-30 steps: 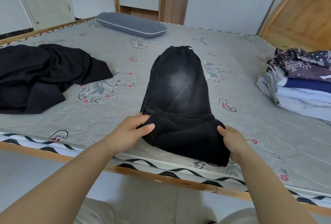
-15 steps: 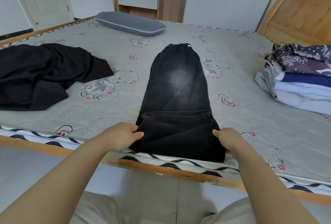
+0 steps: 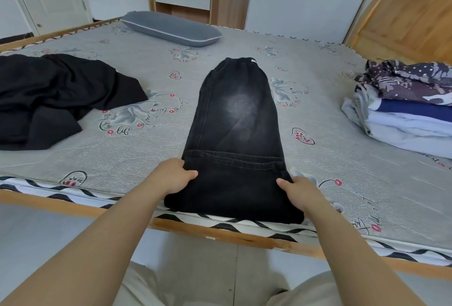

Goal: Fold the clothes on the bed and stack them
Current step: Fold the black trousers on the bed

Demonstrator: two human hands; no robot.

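Both hands, left hand (image 3: 173,178) and right hand (image 3: 299,190), are pinching the black jeans (image 3: 236,139) edges near the bed (image 3: 342,158) rim, each grip curled on denim

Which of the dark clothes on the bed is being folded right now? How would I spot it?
Start at the big grey printed bed. At the middle of its near edge lie the black jeans, gripped on each side by the left hand and right hand. Unlike the crumpled black garment at left, they lie flat and bear a faded pale patch.
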